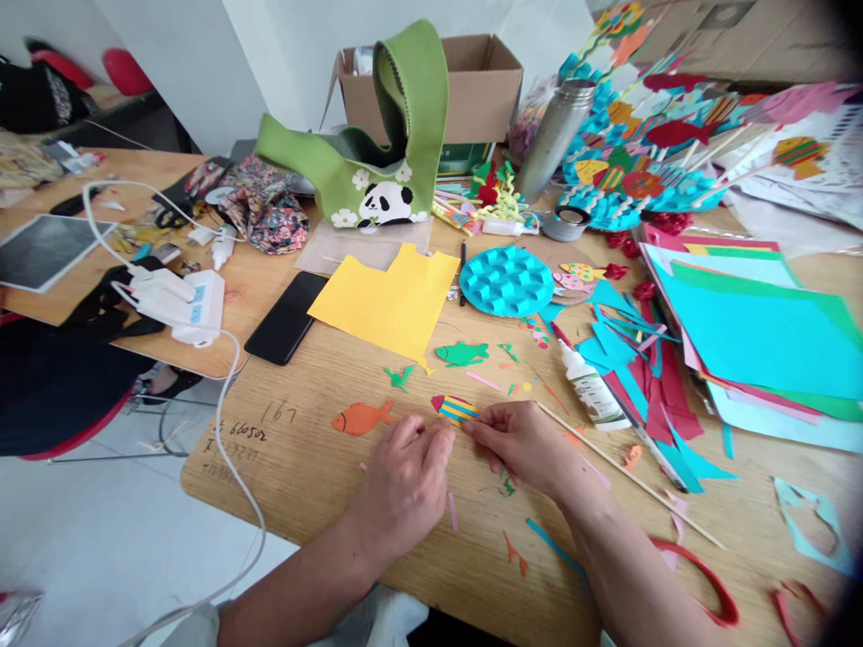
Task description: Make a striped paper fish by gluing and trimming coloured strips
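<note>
A small striped paper fish (457,410), yellow and blue with a red head, is held between both hands above the wooden table. My left hand (413,476) has its fingers curled, with the fingertips at the fish's lower edge. My right hand (516,442) pinches the fish's tail end. To the left lies an orange paper fish (362,419), and a green paper fish (462,353) is just beyond the hands. Small paper scraps are scattered around them.
Yellow paper (387,301), a black phone (287,318) and a blue plate (505,281) lie farther back. On the right are a glue bottle (593,391), a wooden stick (630,474), red-handled scissors (707,575) and coloured sheets (761,323). A white cable hangs at the left.
</note>
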Action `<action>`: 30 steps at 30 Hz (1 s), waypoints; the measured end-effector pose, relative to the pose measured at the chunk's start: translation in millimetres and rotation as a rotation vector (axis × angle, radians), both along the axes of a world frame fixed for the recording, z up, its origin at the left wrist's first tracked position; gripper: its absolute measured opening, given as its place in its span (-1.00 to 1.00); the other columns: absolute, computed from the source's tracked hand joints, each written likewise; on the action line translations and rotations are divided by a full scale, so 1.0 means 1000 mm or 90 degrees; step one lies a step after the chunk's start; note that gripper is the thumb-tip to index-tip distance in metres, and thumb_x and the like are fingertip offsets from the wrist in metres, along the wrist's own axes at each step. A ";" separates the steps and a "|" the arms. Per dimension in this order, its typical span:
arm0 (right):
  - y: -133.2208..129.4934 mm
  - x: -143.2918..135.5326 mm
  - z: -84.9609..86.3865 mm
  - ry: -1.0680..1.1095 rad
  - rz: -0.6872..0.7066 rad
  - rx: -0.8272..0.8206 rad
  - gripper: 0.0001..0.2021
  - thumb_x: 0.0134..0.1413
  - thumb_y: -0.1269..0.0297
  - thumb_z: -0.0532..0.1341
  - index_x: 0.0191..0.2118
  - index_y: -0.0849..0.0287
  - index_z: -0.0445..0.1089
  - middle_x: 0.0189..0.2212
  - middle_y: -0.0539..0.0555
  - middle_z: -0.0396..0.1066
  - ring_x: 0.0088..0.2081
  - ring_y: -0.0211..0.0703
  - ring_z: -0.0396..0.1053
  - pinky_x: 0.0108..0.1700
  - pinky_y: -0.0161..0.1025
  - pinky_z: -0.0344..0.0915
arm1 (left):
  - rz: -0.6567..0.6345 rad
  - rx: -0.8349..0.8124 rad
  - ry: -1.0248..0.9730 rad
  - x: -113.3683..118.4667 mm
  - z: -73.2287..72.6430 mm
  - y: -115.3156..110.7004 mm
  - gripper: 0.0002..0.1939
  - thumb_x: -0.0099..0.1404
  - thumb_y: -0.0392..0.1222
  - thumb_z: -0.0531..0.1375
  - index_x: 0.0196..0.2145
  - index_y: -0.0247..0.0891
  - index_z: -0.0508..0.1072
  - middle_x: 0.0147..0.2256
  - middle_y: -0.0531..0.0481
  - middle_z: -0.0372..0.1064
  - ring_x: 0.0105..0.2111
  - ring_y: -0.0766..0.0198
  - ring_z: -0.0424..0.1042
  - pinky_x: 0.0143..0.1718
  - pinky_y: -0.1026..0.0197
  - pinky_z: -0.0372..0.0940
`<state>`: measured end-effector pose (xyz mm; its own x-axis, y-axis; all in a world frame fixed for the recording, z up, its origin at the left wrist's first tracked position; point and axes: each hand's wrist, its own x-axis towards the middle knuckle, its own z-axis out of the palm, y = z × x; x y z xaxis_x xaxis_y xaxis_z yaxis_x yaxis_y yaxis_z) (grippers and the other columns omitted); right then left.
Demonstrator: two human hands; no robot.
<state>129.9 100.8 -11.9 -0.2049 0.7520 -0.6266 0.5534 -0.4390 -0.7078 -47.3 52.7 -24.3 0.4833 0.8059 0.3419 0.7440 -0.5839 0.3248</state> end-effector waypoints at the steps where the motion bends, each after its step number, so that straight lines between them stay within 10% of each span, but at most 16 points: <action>1: 0.000 0.000 0.000 -0.002 0.001 0.002 -0.66 0.07 0.15 0.17 -0.64 0.16 0.21 -0.80 -0.12 0.24 -0.82 -0.42 0.10 -0.76 -0.45 -0.01 | -0.001 -0.002 0.001 0.000 0.000 0.000 -0.57 0.11 -0.56 0.02 -0.04 -0.40 0.30 -0.20 -0.11 0.45 -0.24 0.09 0.28 -0.22 0.06 0.30; 30: 0.000 0.000 0.000 0.002 0.001 0.003 -0.66 0.10 0.15 0.15 -0.63 0.15 0.20 -0.80 -0.12 0.25 -0.82 -0.43 0.10 -0.76 -0.46 -0.02 | 0.002 -0.024 0.017 0.000 0.000 0.001 -0.55 0.13 -0.54 0.01 -0.01 -0.36 0.28 -0.23 -0.11 0.44 -0.23 0.09 0.30 -0.18 0.05 0.31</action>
<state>130.2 100.5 -11.6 -0.2088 0.7545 -0.6222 0.5518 -0.4344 -0.7119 -47.2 53.3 -24.1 0.4890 0.8194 0.2991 0.7544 -0.5694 0.3265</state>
